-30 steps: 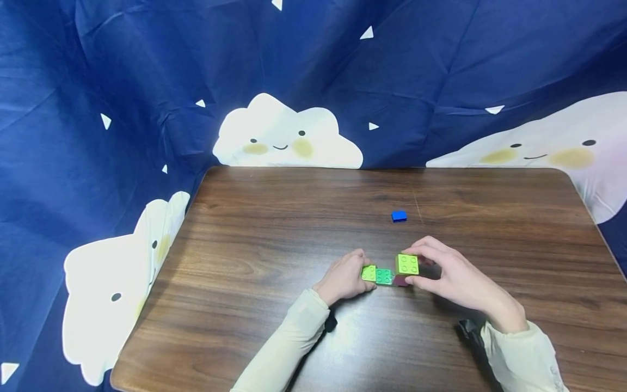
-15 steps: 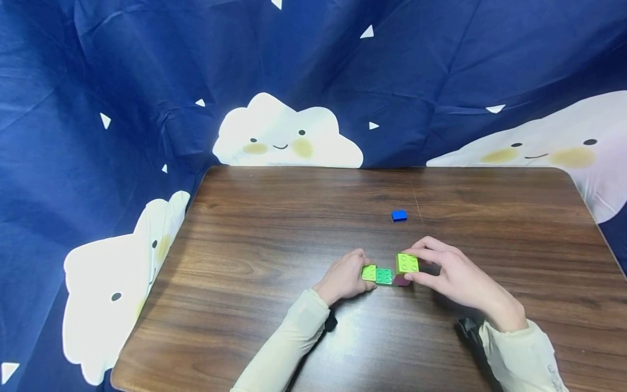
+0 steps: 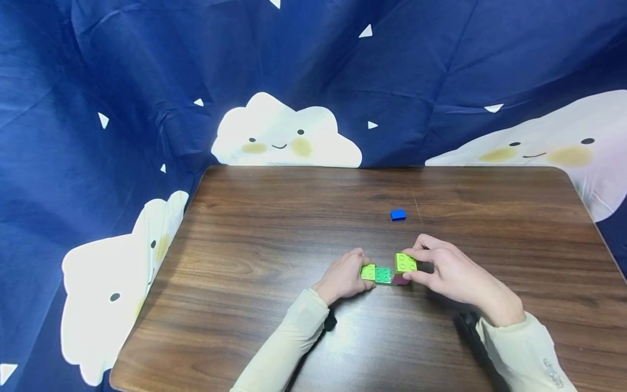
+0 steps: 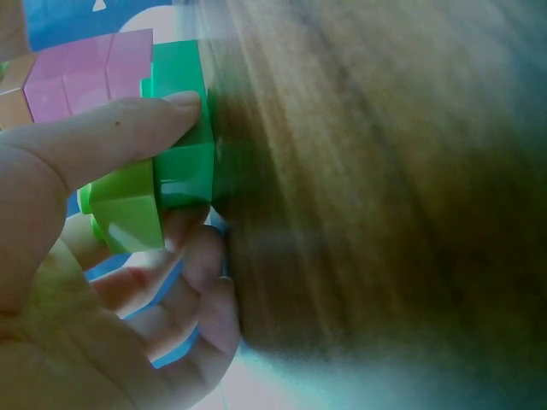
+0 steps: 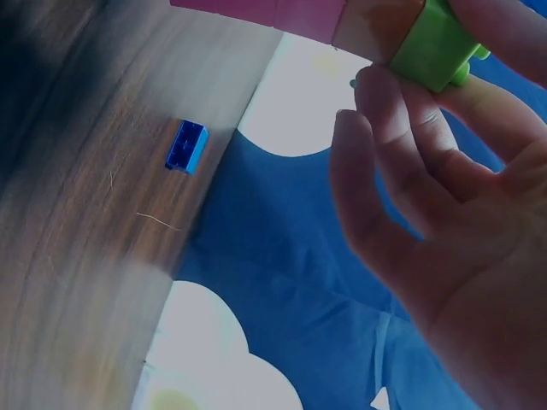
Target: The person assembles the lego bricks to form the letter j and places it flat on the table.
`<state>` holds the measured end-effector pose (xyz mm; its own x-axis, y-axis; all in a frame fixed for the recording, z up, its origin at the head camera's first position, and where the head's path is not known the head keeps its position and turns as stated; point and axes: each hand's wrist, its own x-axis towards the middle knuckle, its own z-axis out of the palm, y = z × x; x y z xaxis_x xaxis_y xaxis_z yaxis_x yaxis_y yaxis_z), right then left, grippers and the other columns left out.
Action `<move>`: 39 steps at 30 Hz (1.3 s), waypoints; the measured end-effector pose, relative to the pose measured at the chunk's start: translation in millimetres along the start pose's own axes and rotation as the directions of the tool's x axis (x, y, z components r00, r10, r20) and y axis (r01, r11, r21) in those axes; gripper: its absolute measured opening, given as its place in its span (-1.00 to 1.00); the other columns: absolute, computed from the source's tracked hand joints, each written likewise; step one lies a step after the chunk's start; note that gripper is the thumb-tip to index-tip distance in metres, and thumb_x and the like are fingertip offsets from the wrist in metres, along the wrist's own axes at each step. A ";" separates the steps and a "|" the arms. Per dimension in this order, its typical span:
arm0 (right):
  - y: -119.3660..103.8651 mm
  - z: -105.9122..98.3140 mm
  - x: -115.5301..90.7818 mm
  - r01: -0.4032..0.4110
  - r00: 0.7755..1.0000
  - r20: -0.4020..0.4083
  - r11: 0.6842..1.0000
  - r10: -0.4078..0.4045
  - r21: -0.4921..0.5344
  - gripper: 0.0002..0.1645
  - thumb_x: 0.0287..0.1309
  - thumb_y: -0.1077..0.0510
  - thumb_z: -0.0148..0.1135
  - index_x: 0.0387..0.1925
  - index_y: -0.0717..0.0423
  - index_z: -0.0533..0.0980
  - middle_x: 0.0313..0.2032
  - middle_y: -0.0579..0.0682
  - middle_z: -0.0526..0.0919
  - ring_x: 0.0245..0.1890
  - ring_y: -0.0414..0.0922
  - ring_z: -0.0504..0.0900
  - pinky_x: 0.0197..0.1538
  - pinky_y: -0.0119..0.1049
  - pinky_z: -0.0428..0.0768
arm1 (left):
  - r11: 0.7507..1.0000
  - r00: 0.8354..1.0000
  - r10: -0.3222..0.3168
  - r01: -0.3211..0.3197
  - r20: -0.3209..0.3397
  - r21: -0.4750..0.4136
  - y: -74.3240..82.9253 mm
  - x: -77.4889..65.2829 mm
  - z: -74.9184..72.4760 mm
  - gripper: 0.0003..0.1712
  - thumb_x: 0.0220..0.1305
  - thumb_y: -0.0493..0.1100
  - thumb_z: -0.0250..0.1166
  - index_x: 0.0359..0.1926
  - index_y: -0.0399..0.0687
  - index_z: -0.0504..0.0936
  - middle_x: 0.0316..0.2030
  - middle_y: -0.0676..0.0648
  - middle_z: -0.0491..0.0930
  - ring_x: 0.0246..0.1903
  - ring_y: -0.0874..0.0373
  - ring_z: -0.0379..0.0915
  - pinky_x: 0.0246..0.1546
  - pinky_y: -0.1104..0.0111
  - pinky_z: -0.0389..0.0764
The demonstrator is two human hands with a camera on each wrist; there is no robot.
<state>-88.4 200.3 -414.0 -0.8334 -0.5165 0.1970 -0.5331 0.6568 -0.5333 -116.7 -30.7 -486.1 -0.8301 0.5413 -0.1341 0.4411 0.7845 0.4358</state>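
My left hand (image 3: 345, 276) grips the left end of a joined toy brick build, its thumb lying across the long green brick (image 4: 184, 179). A lime brick (image 3: 368, 272) sits on that end. At the other end rises a tower: pink bricks (image 4: 85, 73), an orange brick (image 5: 376, 26) above them, and a lime brick (image 5: 436, 47) on top. My right hand (image 3: 453, 272) pinches the tower near its top between thumb and fingers. Studs of the green brick show between the two ends in the head view.
A loose blue brick (image 3: 398, 215) lies on the wooden table (image 3: 274, 228), beyond the hands. Behind the table's far edge hangs a dark blue curtain (image 3: 313, 54) with white clouds.
My right hand's fingers and wrist have shifted slightly around the top of the tower. The left hand and the bricks look nearly unmoved.
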 end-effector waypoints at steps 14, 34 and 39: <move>-12.0 -7.6 6.7 -0.057 0.990 0.123 0.993 0.070 -0.107 -0.53 0.01 0.05 0.44 -0.04 0.18 0.65 -0.38 -0.23 0.31 -0.49 -0.35 0.26 -0.43 -0.47 0.32 | 1.000 1.000 0.004 -0.004 -0.010 0.006 -0.5 -0.5 0.5 -0.65 -0.06 -0.02 0.50 -0.18 0.06 0.72 -0.35 0.12 0.45 -0.45 0.31 0.30 -0.54 0.53 0.28; -17.9 -10.0 12.8 -0.098 0.978 0.165 0.982 0.125 -0.165 -0.56 -0.09 0.10 0.47 -0.12 0.21 0.66 -0.45 -0.21 0.31 -0.48 -0.28 0.28 -0.40 -0.43 0.32 | 1.000 1.000 0.002 -0.002 0.005 0.003 2.3 0.3 -1.5 -0.58 -0.03 -0.03 0.49 -0.08 0.03 0.72 -0.33 0.11 0.47 -0.44 0.32 0.29 -0.54 0.54 0.27; -12.3 -6.8 13.3 -0.104 0.980 0.160 0.989 0.119 -0.104 -0.63 -0.12 0.10 0.49 -0.18 0.08 0.67 -0.43 -0.24 0.37 -0.47 -0.30 0.32 -0.37 -0.43 0.34 | 1.000 1.000 -0.002 0.002 0.010 0.008 2.5 -0.2 -1.4 -0.61 -0.03 -0.02 0.49 -0.11 0.05 0.72 -0.32 0.11 0.48 -0.43 0.32 0.30 -0.53 0.54 0.27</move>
<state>-93.9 189.1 -399.3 -0.8567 -0.5158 -0.0027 -0.4562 0.7601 -0.4628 -115.9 -29.2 -483.7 -0.8276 0.5426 -0.1439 0.4421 0.7880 0.4285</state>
